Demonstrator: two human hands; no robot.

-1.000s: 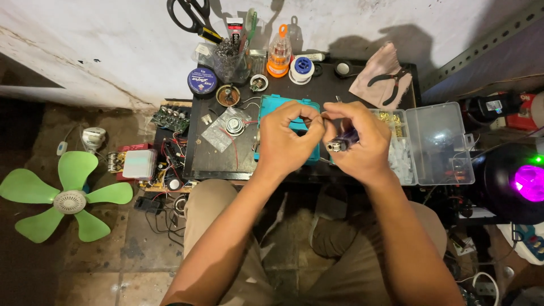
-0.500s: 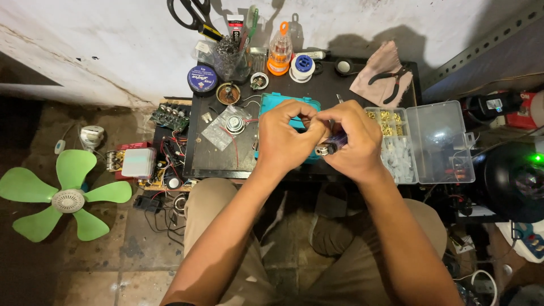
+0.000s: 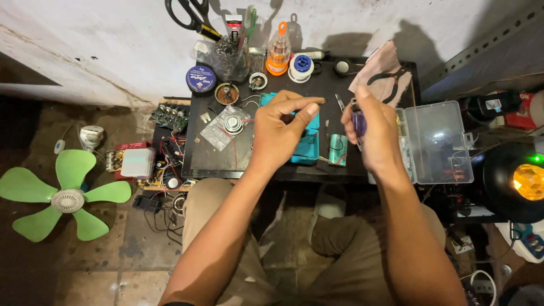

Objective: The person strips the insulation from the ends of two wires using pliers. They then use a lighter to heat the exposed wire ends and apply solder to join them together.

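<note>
Pinching a tiny dark metal bit (image 3: 322, 102), the left hand (image 3: 281, 130) grips narrowly — light, slippery; the right hand (image 3: 374, 133) wraps a purple-handled screwdriver (image 3: 358, 120) mid-handle.

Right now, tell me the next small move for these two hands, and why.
Probably bring the left hand across to the right hand: its fingers pinch something thin over the teal tray, while the right hand holds a small purple-handled tool apart from it.

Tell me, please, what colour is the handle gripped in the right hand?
Purple, seen in the head view: handle in the right hand.
</note>
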